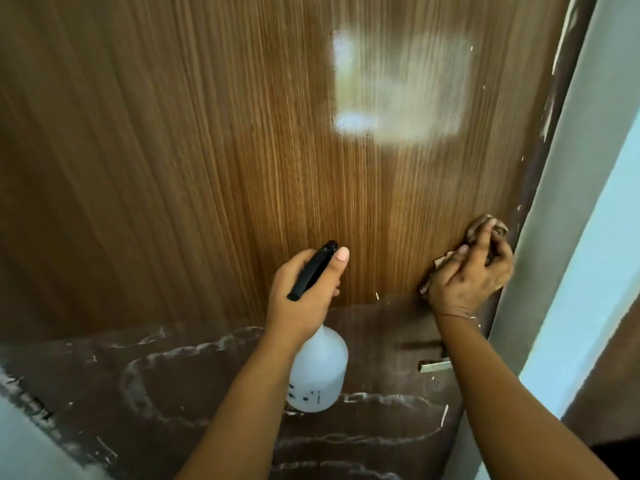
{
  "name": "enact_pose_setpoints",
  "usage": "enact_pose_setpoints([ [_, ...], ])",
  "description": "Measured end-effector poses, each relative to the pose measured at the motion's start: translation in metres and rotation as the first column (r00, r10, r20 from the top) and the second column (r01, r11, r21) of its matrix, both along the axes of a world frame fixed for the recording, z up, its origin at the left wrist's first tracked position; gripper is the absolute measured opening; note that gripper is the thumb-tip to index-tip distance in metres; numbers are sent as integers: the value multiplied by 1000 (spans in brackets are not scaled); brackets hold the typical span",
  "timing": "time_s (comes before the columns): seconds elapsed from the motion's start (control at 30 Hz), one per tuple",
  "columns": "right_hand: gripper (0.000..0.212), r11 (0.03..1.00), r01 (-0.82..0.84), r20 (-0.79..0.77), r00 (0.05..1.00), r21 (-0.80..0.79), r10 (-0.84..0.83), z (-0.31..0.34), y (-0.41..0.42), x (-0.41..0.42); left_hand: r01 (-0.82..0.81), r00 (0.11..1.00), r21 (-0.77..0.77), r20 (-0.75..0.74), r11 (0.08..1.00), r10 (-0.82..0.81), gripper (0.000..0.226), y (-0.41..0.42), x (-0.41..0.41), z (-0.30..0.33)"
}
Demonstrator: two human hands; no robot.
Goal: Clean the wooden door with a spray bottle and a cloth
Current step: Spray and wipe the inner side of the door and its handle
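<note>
The wooden door (207, 150) fills the view, its upper panel a warm striped grain with a pale patch of reflected light high up, its lower panel (207, 375) darker and streaked with whitish smears. The left hand (304, 292) is wrapped around the neck of a white spray bottle (318, 375), thumb lying along the black trigger head (313, 270), which points at the door; the bottle's body hangs below the fist. The right hand (474, 271) presses a brownish cloth (485, 226) against the door near its right edge, fingers curled into the bunched fabric. Below that wrist a metal door handle (434, 365) juts out. A pale door frame (571, 237) runs down the right side.
</note>
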State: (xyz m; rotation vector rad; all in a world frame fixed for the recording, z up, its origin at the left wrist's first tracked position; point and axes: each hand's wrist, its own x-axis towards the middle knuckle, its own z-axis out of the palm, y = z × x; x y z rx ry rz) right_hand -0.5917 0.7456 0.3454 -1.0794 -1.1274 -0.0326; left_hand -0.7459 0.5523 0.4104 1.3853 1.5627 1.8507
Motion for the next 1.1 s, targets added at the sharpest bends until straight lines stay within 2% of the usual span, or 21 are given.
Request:
enact_pose_setpoints([
  [0.03,51,995,-17,-217,976,-99,-5,9,-5,-8,10,1000,3,2,1000,-10,46,2,6,0],
  [0.07,51,969,-95,-477,879,-228,-26,19,-10,-15,20,1000,1,-5,1000,-20,45,3,10,-1],
  [0.1,52,922,-208,-663,746,-326,-66,29,-14,-20,31,999,-1,-11,1000,-31,44,3,14,-2],
  [0.13,54,879,-299,-740,668,-371,-85,38,-19,-27,44,999,-3,-13,999,-44,43,4,16,-3],
  [0.17,56,868,-334,-727,685,-368,-45,48,-26,-31,56,998,-7,-14,998,-56,42,4,18,-3],
  [0.2,58,903,-310,-636,770,-297,55,57,-33,-35,63,998,-13,-16,998,-63,41,5,19,-3],
  [0.27,57,965,-258,-273,933,-53,234,77,-38,-35,71,997,-18,-14,997,-72,40,7,19,-2],
  [0.3,55,970,-240,-103,965,37,242,90,-30,-29,73,997,-17,-11,997,-74,39,8,19,-1],
  [0.33,53,974,-206,2,978,94,207,102,-19,-19,73,997,-18,-16,997,-73,39,10,17,0],
  [0.43,52,982,-112,95,991,152,98,113,12,6,57,998,-9,-41,998,-57,40,14,11,2],
  [0.5,51,987,-78,52,996,139,71,94,21,13,47,998,1,-31,999,-47,42,17,8,0],
  [0.57,50,999,-36,-133,990,28,40,62,19,10,43,999,-7,-31,999,-44,44,20,6,-4],
  [0.6,49,997,-44,-274,961,-62,25,47,15,7,42,998,-19,-37,999,-43,45,21,5,-7],
  [0.67,52,956,-146,-542,840,-256,-17,22,4,-1,45,997,-54,-54,998,-48,46,23,5,-13],
  [0.73,60,878,-294,-668,743,-378,-39,4,-10,-15,55,996,-84,-72,995,-61,46,24,7,-16],
  [0.87,78,711,-515,-722,692,-479,15,-19,-49,-42,56,997,-83,-42,995,-60,45,31,17,-10],
  [0.97,98,643,-578,-661,736,-502,146,-28,-66,-49,62,996,-78,-52,995,-66,46,36,24,-8],
  [1.03,97,592,-554,-631,770,-585,96,-17,-52,-39,74,995,-81,-60,994,-79,44,37,27,-9],
  [1.1,87,563,-537,-656,755,-628,-12,-2,-28,-15,73,996,-84,-46,994,-77,42,36,28,-10],
])
